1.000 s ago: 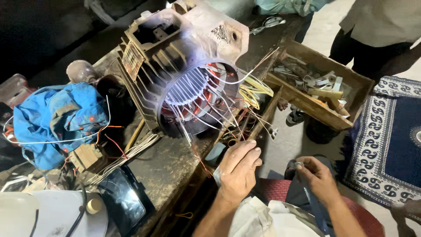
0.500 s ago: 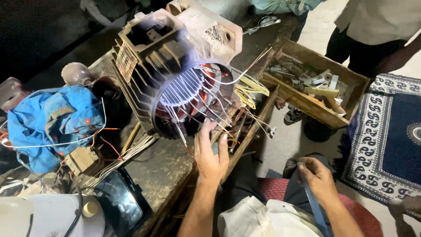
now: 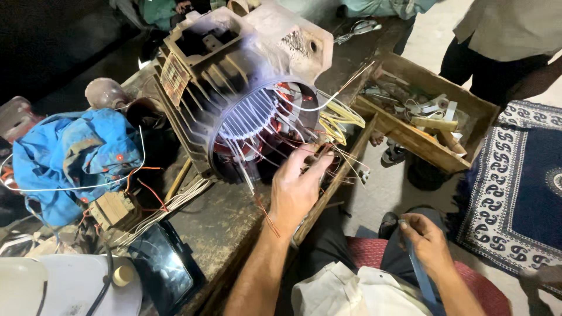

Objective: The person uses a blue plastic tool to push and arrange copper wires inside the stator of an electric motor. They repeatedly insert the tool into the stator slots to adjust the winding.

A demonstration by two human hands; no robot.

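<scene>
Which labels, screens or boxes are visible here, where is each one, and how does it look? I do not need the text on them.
Nameplate: small rectangular metal plate, reddish and pale, on the finned side of the motor housing.
Phone: dark glossy screen lying on the bench, lower left, showing only reflections.
Wooden box: open brown tray right of the motor, holding scraps and tape pieces.

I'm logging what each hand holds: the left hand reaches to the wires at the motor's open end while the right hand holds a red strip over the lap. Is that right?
Not quite. In the head view the strip in the right hand is blue, not red. The rest stands: the left hand reaches to the wires at the motor's open end.
</scene>
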